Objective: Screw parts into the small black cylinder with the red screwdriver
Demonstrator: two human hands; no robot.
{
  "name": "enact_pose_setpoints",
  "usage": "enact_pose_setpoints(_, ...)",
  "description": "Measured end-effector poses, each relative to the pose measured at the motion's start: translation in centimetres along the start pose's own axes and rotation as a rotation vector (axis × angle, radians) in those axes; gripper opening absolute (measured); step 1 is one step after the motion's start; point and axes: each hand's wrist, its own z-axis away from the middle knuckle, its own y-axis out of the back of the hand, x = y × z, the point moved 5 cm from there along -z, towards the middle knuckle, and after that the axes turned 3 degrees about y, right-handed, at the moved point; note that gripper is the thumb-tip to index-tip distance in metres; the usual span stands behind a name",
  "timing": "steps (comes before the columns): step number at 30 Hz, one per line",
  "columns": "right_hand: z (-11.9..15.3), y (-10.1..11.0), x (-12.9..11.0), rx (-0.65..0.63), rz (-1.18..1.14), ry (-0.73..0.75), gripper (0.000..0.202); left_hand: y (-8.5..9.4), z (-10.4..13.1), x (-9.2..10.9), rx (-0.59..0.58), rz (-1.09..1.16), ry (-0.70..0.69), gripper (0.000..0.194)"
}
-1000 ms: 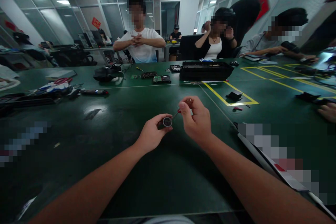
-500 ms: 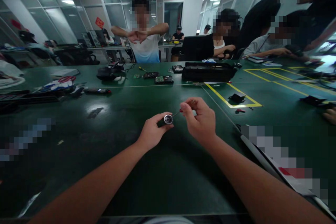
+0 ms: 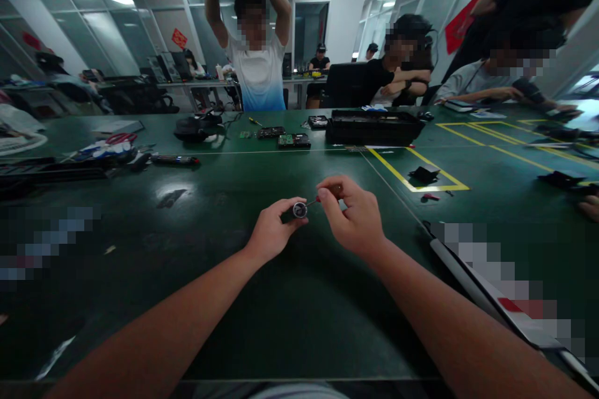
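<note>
On the left, a long black stick-shaped thing with a red end (image 3: 175,160) lies on the dark green table (image 3: 210,324). Nearer the person, the left hand (image 3: 269,234) pinches a small round part with a shiny silver rim (image 3: 300,210). One finger is on the far side and the thumb is on the near side; I can't tell how the other fingers sit. The part is held up over the table, its open end facing the person, between the two hands.

It looks hard and stiff, and likely light enough for two fingers. The smooth rim may be slippery, so the sides are the best place to hold — the middle looks dark and full of little bits that might break if poked hard.

Just to the right, a small tool with a thin metal rod, a red collar and a brown handle (image 3: 336,190) points at the rim. I can't tell if its tip touches. The handle looks firm and easy to grip, but the rod is thin, so hold the handle.

The right hand (image 3: 358,221) pinches that handle between thumb and bent pointing finger — the other fingers seem curled in.
</note>
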Motion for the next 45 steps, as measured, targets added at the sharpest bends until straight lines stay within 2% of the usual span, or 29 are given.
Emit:
enact_pose_setpoints(4,0.1,-0.3,0.3,-0.022,-0.024,0.006,0.010,0.3,-0.2,0.0,0.036,-0.009,0.020,0.037)
enact_pose_setpoints(10,0.0,-0.2,0.2,0.061,0.033,-0.024,0.025,-0.2,0.0,0.2,0.002,-0.080,-0.027,0.037)
enact_pose_setpoints(16,0.0,-0.4,0.6,0.021,-0.006,-0.040,0.027,0.7,-0.2,-0.2,0.082,-0.082,0.003,0.038)
enact_pose_setpoints(22,0.0,-0.7,0.6,-0.002,0.055,-0.084,0.026,0.7,-0.3,-0.4,0.078,-0.112,-0.004,0.037)
enact_pose_setpoints(26,0.2,-0.9,0.5,-0.022,0.015,-0.074,0.024,0.8,-0.3,-0.4,0.076,-0.128,0.007,0.038)
enact_pose_setpoints(29,0.3,-0.9,0.5,0.018,-0.060,-0.080,0.019,0.8,-0.3,-0.3,0.079,-0.133,0.009,0.039)
enact_pose_setpoints(33,0.3,-0.9,1.3,0.104,-0.158,-0.175,0.012,0.7,-0.2,0.0,0.058,-0.163,-0.001,0.039)
enact_pose_setpoints(39,0.4,-0.9,4.9,0.298,-0.454,-0.468,0.026,0.5,-0.1,1.1,0.031,-0.238,-0.083,0.040)
enact_pose_setpoints(42,0.3,-0.6,5.0,0.369,-0.425,-0.413,0.024,0.7,-0.2,1.1,0.051,-0.237,-0.065,0.039)
enact_pose_setpoints(45,0.4,-0.6,3.9,0.320,-0.330,-0.323,0.021,0.7,-0.2,1.0,0.059,-0.235,-0.049,0.040)
